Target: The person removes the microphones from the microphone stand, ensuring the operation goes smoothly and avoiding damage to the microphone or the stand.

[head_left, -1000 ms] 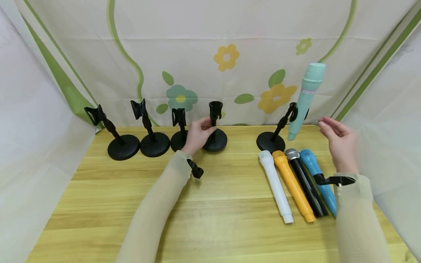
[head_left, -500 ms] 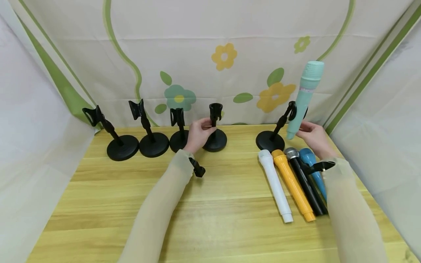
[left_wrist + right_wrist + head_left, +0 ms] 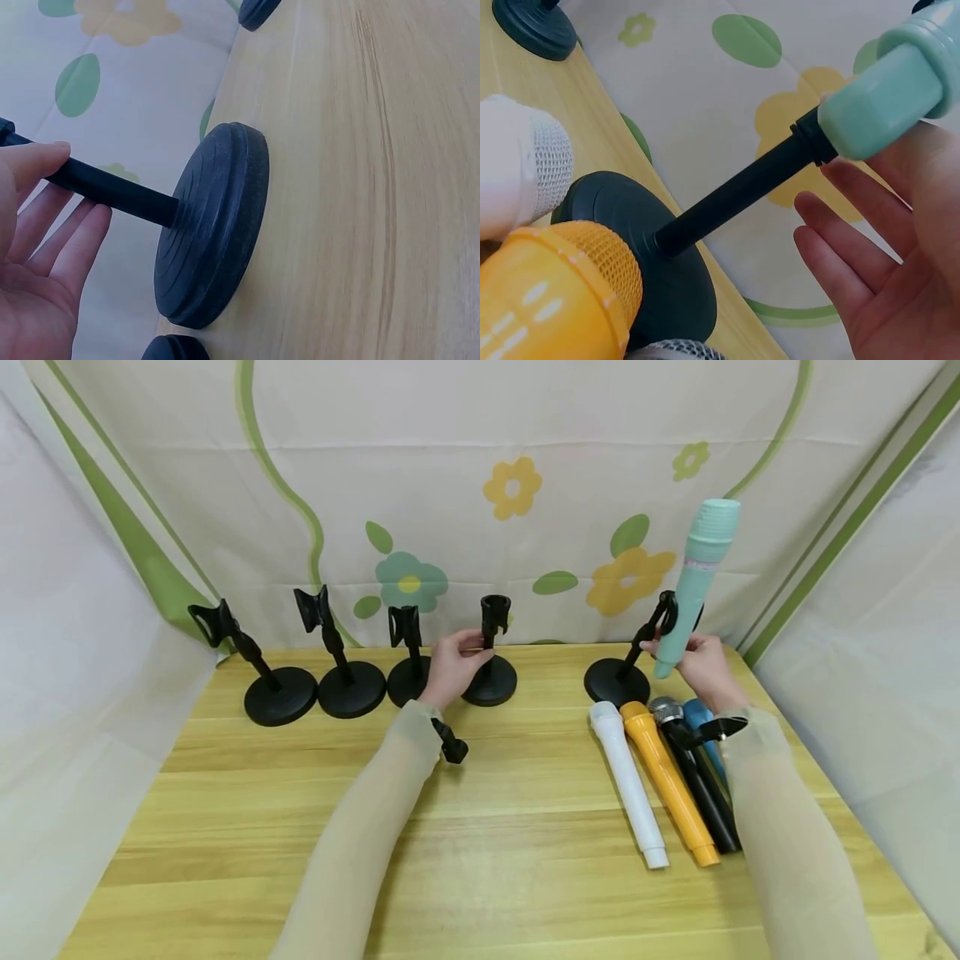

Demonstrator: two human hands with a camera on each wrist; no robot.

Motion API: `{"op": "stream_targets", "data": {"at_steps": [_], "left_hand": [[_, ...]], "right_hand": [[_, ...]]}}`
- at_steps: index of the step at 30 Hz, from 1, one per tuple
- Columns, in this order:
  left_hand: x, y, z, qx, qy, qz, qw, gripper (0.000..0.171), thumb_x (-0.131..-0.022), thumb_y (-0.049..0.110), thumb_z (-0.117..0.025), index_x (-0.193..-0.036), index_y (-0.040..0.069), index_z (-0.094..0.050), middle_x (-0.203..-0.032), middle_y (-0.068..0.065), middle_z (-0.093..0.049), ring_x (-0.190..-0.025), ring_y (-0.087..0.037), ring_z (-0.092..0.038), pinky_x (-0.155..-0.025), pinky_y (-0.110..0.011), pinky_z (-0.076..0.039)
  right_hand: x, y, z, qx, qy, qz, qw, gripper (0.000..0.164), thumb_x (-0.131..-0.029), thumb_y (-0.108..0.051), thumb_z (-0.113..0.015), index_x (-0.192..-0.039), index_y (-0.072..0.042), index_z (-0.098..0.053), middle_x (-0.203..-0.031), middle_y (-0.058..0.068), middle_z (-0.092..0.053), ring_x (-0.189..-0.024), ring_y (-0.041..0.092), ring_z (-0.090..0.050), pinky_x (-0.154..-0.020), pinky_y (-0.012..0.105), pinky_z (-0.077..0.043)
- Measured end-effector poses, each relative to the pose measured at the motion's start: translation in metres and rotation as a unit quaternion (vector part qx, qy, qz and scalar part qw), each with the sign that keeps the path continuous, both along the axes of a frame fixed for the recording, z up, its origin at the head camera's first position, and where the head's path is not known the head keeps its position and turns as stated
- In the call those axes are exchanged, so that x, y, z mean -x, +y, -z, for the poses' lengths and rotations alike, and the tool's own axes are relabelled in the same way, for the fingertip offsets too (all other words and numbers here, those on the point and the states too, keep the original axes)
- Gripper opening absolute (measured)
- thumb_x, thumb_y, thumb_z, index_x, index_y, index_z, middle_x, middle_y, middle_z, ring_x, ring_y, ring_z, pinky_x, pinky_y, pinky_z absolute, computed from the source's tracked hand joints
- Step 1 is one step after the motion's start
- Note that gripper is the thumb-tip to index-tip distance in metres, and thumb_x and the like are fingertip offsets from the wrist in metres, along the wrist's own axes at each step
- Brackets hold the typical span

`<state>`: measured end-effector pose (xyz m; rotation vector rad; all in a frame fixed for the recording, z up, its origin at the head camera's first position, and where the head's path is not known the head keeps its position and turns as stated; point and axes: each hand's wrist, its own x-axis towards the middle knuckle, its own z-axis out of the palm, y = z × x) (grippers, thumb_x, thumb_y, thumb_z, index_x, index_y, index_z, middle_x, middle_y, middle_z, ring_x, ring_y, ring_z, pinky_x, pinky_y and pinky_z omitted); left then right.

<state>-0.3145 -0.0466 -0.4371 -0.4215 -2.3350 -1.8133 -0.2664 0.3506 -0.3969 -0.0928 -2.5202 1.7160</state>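
Observation:
My left hand pinches the upright of a black microphone stand between thumb and fingers; its cradle holds nothing. In the left wrist view the thumb lies over the pole and the fingers sit beneath it, above the round base. On the right, a mint-green microphone leans in the clip of another black stand. My right hand reaches behind the microphone's lower end, fingertips at that stand's pole. The microphone hides part of this hand; its lower fingers extend loosely in the right wrist view.
Three more black stands, the leftmost stand among them, line the table's back left. In front of the right stand lie a white microphone, an orange microphone, a black microphone and a blue microphone. A flowered curtain hangs behind.
My right hand has moved left from beside the mint-green microphone to the pole of its stand. My left hand keeps its hold on the other stand.

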Motion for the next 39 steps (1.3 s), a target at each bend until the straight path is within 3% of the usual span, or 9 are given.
{"op": "stream_targets", "data": {"at_steps": [7,12,18,22,27,29,36,39], "left_hand": [[-0.004,-0.002,0.000,-0.007,-0.021,0.017,0.9996,0.041,-0.091,0.008,-0.079,-0.131,0.008,-0.068,-0.121,-0.008,-0.071,-0.107,-0.019,-0.069,-0.092,-0.030,-0.056],[-0.012,-0.007,-0.001,-0.012,-0.014,0.015,0.9997,0.048,-0.093,0.010,-0.078,-0.138,0.009,-0.063,-0.133,-0.010,-0.065,-0.118,-0.023,-0.064,-0.100,-0.031,-0.052],[-0.026,-0.014,0.003,-0.006,0.002,0.012,0.9999,0.053,-0.094,0.014,-0.078,-0.142,0.007,-0.058,-0.141,-0.011,-0.059,-0.129,-0.033,-0.056,-0.107,-0.042,-0.047],[-0.038,-0.017,0.006,0.009,0.002,0.010,0.9999,0.055,-0.094,0.019,-0.078,-0.144,0.008,-0.057,-0.142,-0.009,-0.059,-0.130,-0.028,-0.055,-0.108,-0.042,-0.045],[-0.056,-0.021,0.009,0.015,0.018,0.010,0.9997,0.057,-0.094,0.022,-0.077,-0.145,0.006,-0.056,-0.143,-0.010,-0.058,-0.129,-0.029,-0.055,-0.108,-0.041,-0.045],[-0.063,-0.023,0.009,0.013,0.026,0.008,0.9996,0.055,-0.094,0.022,-0.077,-0.144,0.008,-0.057,-0.141,-0.009,-0.059,-0.127,-0.030,-0.056,-0.108,-0.040,-0.045],[-0.083,-0.027,0.002,0.010,0.053,-0.006,0.9985,0.045,-0.095,0.025,-0.077,-0.136,0.013,-0.064,-0.127,-0.009,-0.068,-0.116,-0.018,-0.062,-0.104,-0.043,-0.049],[-0.089,-0.027,0.000,0.001,0.061,-0.001,0.9981,0.043,-0.094,0.024,-0.078,-0.133,0.010,-0.066,-0.122,-0.009,-0.070,-0.112,-0.020,-0.064,-0.101,-0.043,-0.050]], "right_hand": [[0.004,-0.001,-0.004,0.045,0.019,-0.001,0.999,0.017,-0.096,-0.024,-0.075,-0.106,-0.011,-0.080,-0.103,-0.009,-0.075,-0.107,0.016,-0.064,-0.082,0.023,-0.051],[0.006,-0.001,-0.007,0.042,0.015,0.002,0.999,0.022,-0.093,-0.028,-0.079,-0.101,-0.008,-0.080,-0.101,-0.008,-0.075,-0.108,0.021,-0.063,-0.079,0.023,-0.051],[0.008,-0.004,-0.008,0.104,0.030,-0.015,0.994,0.017,-0.092,-0.019,-0.080,-0.100,-0.004,-0.080,-0.110,-0.004,-0.075,-0.099,0.017,-0.070,-0.083,0.021,-0.055],[0.010,-0.007,-0.007,0.110,0.056,-0.015,0.992,0.026,-0.090,-0.019,-0.081,-0.106,0.002,-0.077,-0.111,-0.003,-0.075,-0.097,0.014,-0.071,-0.085,0.022,-0.056],[0.010,-0.009,-0.007,0.032,0.093,0.025,0.995,0.037,-0.089,-0.030,-0.082,-0.101,0.005,-0.076,-0.101,-0.005,-0.076,-0.092,0.013,-0.072,-0.080,0.021,-0.054],[0.009,-0.009,-0.009,0.025,0.120,0.043,0.992,0.034,-0.089,-0.028,-0.082,-0.098,0.004,-0.077,-0.097,-0.002,-0.077,-0.093,0.013,-0.071,-0.079,0.021,-0.053],[0.006,-0.020,-0.036,0.022,0.216,0.091,0.972,0.018,-0.089,-0.013,-0.081,-0.099,0.002,-0.080,-0.075,-0.006,-0.074,-0.054,0.007,-0.055,-0.052,0.020,-0.040],[0.001,-0.029,-0.049,0.065,0.235,0.079,0.967,0.017,-0.087,-0.005,-0.081,-0.104,0.000,-0.081,-0.081,-0.005,-0.075,-0.065,0.009,-0.067,-0.059,0.017,-0.051]]}}
